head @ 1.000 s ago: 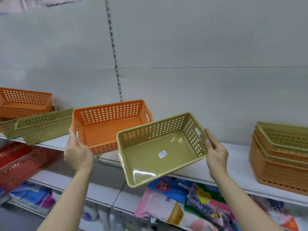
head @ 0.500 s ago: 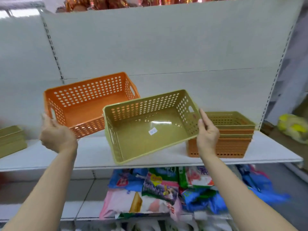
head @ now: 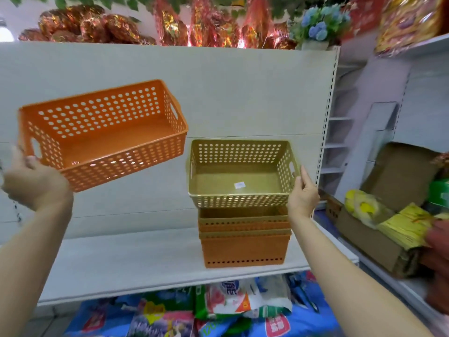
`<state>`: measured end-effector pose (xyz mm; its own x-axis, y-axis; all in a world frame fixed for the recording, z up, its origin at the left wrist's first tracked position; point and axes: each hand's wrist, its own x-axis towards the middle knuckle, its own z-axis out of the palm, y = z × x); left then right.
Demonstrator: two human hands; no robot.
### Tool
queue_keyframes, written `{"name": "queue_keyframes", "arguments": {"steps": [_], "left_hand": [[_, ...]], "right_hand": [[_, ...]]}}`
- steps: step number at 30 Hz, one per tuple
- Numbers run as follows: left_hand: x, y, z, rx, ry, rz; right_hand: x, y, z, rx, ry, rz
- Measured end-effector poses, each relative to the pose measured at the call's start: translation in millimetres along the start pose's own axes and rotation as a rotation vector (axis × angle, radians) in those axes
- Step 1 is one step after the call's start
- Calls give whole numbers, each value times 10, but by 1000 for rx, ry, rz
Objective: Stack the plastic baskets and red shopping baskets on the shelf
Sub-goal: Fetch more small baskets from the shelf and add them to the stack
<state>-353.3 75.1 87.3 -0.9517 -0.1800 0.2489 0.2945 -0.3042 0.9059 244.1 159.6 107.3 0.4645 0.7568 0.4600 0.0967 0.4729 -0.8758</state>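
Note:
My left hand (head: pixel 36 183) grips an orange perforated basket (head: pixel 104 132) by its left end, holding it tilted in the air above the white shelf (head: pixel 145 261). My right hand (head: pixel 302 194) holds the right end of a green basket (head: pixel 240 173), which sits level on top of a stack of nested orange and green baskets (head: pixel 244 239) on the shelf. A small white sticker lies on the green basket's floor. No red shopping baskets are in view.
The shelf's white back panel rises behind the baskets. Bright packaged goods (head: pixel 218 310) fill the lower shelf. An open cardboard box (head: pixel 379 229) with yellow items stands to the right. Foil decorations (head: pixel 97 27) and fake flowers line the top.
I have turned right along the shelf. The green basket has moved from mid-air onto the stack at the right. The orange basket has risen higher on the left.

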Motion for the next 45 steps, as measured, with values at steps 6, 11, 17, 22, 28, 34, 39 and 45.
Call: {"name": "queue_keyframes", "arguments": {"steps": [6,11,17,22,28,34,39,45], "left_hand": [[-2061,1976,-226,42,-219,190],[-2594,1973,71,191,-333,210],[-3132,1896,280,286,-495,224],[-3390,1653,389,383,-595,260],[-3556,1286,466,495,-722,199],[-3628,913,262,522,-861,164],[-3586,505,-23,257,-1165,-19],[-3692,455,-128,194,-1168,-22]], "right_hand": [[295,359,95,-116,-63,100],[309,550,147,-264,-107,178],[339,745,236,-395,-186,234],[360,942,140,-346,-321,320],[571,686,16,161,-361,267],[558,697,43,-130,-513,152],[381,903,-13,-277,-471,99],[332,1055,50,-255,-413,109]]}}
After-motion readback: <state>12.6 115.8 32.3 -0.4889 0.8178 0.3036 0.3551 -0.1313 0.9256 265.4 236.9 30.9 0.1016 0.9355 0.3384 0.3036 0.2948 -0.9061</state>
